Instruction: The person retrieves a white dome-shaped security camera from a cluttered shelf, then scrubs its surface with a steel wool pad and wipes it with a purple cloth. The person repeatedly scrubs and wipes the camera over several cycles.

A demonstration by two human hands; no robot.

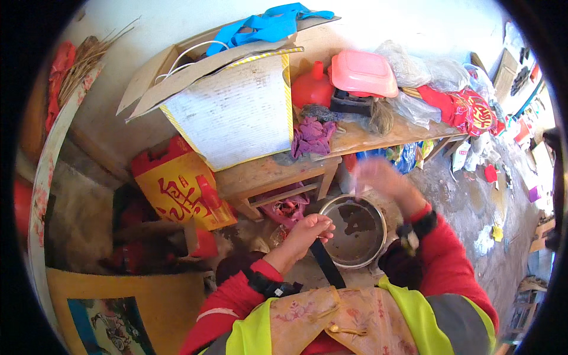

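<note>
My left hand is at the near left edge of a round metal basin, thumb and fingers curled together. Whether something small is pinched there cannot be made out. A flat black strip runs from just under these fingers towards my apron; contact with the hand is unclear. Above the far right rim of the basin is my right hand, blurred by motion, so its fingers and any hold are hidden. Brownish-grey contents with a darker patch fill part of the basin, which rests on the floor.
Behind the basin stands a wooden bench bearing a large white box, a pink plastic basin, a red funnel and a purple cloth. A pink plastic bag lies beneath. At left are a red-yellow carton and a wooden panel.
</note>
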